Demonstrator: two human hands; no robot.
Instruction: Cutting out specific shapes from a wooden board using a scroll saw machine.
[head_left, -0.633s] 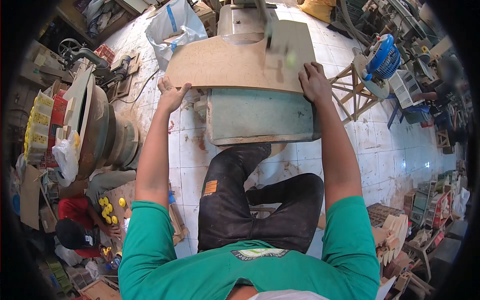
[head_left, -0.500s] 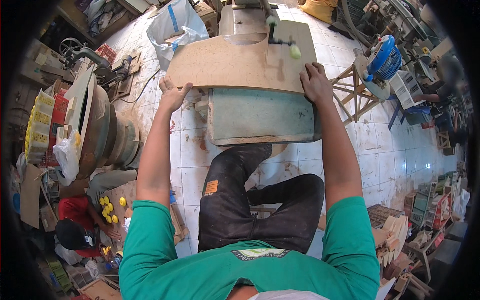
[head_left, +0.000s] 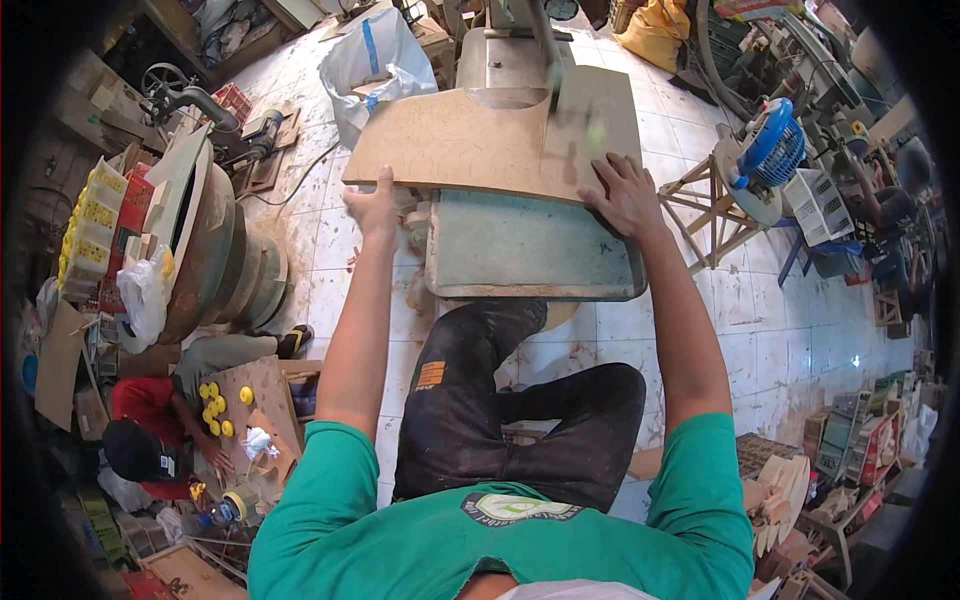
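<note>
A large flat wooden board (head_left: 440, 135) with a curved cut-out in its far edge lies across a machine with a green-grey table (head_left: 535, 245). My left hand (head_left: 374, 212) is at the board's near left edge, thumb up against it and fingers curled below. Spread over the near right corner is my right hand (head_left: 622, 195), its fingers lying on the top face. Over the far part of the board stands the machine's dark upright arm (head_left: 541, 40); a pale green piece hanging by it is blurred. The board hides where the machine meets the wood.
A white sack (head_left: 385, 75) stands beyond the board's left side. To the right are a blue fan (head_left: 773, 140) and a wooden stand (head_left: 705, 200). A round machine (head_left: 205, 240) stands at the left. Near it, a person in a red shirt (head_left: 145, 400) works beside yellow discs (head_left: 215, 410).
My left hand has gone from spread fingers on the corner to fingers curled below the edge. My right hand has slid inward onto the board's top. The whole view has shifted slightly.
</note>
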